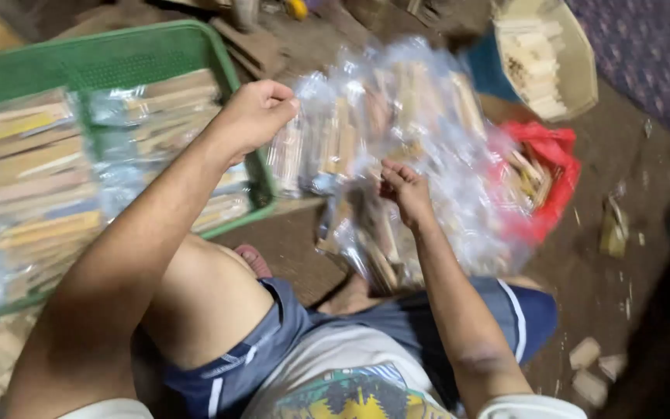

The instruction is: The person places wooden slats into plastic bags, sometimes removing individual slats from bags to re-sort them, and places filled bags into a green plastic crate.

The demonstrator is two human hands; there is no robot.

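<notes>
Green crate (219, 58) cut off at left edge, clear packets (397, 109) motion-blurred — contents indistinct, both elbows out of frame

Clear plastic packets of pale wooden sticks (381, 132), a crumpled heap on the floor beside the green crate (118, 54)

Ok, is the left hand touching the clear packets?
Touching. The head view shows the left hand closed, fingers pinching the edge of the clear packets, with no gap between them.
</notes>
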